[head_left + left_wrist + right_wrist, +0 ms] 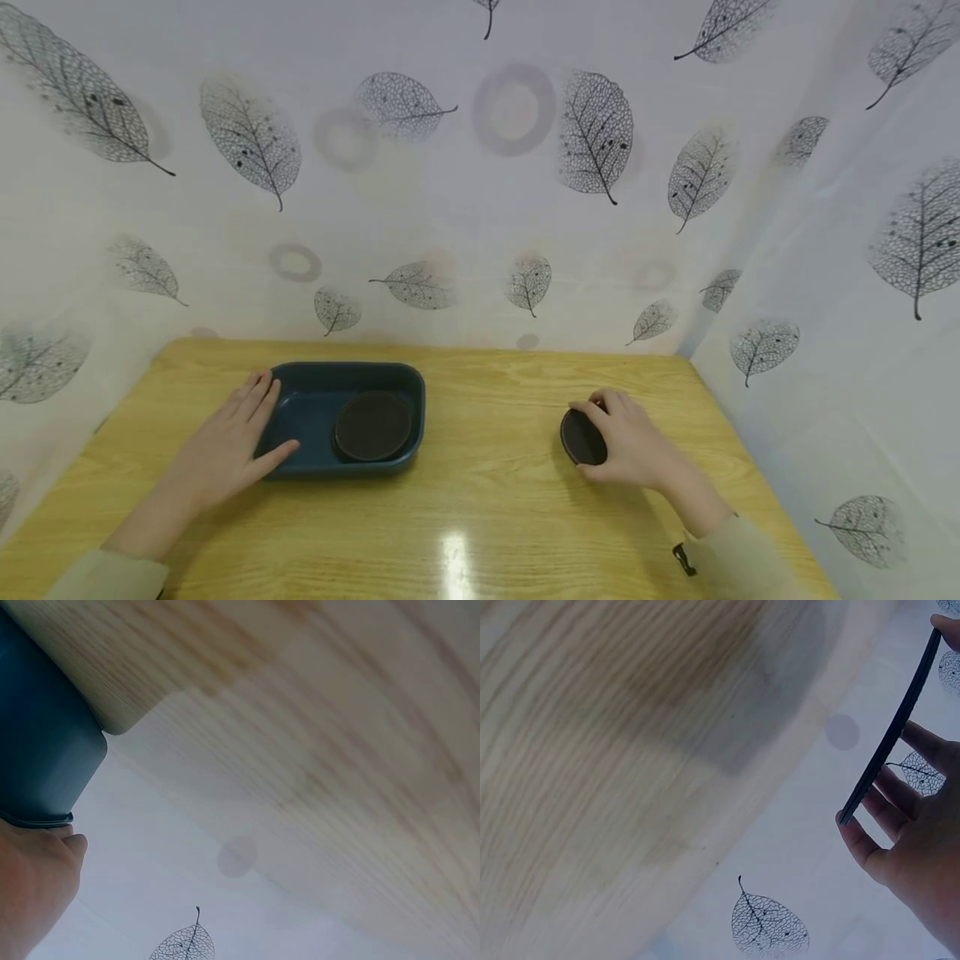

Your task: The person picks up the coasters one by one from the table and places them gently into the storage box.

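A dark blue rectangular tray [300, 417] with raised walls stands on the left half of the table. One round, dark coaster [372, 426] lies in its right part. My left hand [225, 450] rests on the tray's left rim, its fingers extended and the thumb reaching over the inside. In the left wrist view, that hand [37, 885] touches the edge of the tray [45, 735]. On the right, my right hand [630, 442] grips a second round, dark coaster [581, 437] by its edge, tilted above the table. Seen edge-on in the right wrist view, this coaster [892, 735] is thin, with fingertips along its rim.
The yellow wood-grain table [480, 467] runs back to a pale curtain [480, 192] printed with leaves, which also hangs along the right side. Bare tabletop lies between the tray and my right hand. A light glare [454, 558] shows near the front.
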Demonstrator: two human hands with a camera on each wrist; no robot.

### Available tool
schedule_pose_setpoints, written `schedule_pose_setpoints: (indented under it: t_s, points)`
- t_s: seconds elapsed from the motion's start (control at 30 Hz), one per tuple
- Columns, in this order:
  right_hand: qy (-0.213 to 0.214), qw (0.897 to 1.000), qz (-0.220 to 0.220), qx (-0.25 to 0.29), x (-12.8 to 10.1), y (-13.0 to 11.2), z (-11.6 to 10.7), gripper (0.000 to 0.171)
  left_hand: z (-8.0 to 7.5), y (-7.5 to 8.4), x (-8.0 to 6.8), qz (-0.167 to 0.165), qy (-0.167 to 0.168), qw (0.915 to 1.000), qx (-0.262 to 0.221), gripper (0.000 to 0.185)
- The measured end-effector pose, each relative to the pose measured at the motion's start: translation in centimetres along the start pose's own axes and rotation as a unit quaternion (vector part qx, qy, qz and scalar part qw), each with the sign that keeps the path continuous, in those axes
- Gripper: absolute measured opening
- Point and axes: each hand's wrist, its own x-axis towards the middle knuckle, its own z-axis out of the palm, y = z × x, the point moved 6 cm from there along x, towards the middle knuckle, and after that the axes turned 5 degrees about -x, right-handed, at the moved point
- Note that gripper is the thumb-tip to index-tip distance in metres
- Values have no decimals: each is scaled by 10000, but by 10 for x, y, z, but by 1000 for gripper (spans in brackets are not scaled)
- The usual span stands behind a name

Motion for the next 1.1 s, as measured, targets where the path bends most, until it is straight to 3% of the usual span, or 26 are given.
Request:
schedule_pose_setpoints:
  t_s: [0.37,0.7,1.1]
  points:
    - [-17,9992,-391,61,34,-29,-4,86,1,-2,0,69,104,9999,5,100]
    - [-23,9974,-715,106,65,-55,-12,90,1,-2,1,-35,-39,10000,-26,100]
    - [-127,9940,-1085,5,99,-90,-18,91,1,-2,1,86,124,9999,30,99]
